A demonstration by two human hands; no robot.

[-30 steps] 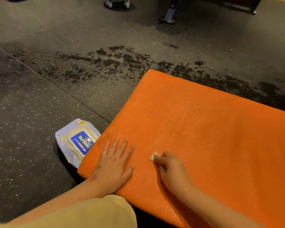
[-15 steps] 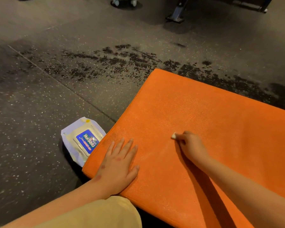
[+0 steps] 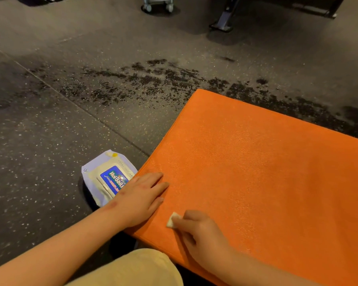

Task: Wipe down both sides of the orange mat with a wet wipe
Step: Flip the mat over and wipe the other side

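Note:
The orange mat (image 3: 267, 168) lies flat on the dark floor and fills the right half of the view. My left hand (image 3: 140, 198) rests flat on the mat's near left corner, fingers straight. My right hand (image 3: 198, 234) sits close beside it near the mat's front edge, fingers curled round a small folded white wet wipe (image 3: 172, 221) that it presses on the mat. Only a corner of the wipe shows past my fingers.
A pale pack of wet wipes (image 3: 108, 180) with a blue label lies on the speckled rubber floor (image 3: 50, 141) against the mat's left edge. Dark wet patches (image 3: 153, 79) streak the floor beyond the mat. Castor wheels (image 3: 157, 5) and a metal frame foot (image 3: 223, 19) stand farther back.
My right hand pushed the wipe away across the mat, then pulled it back toward the front edge, ending close to my left hand. My left hand stayed on the corner.

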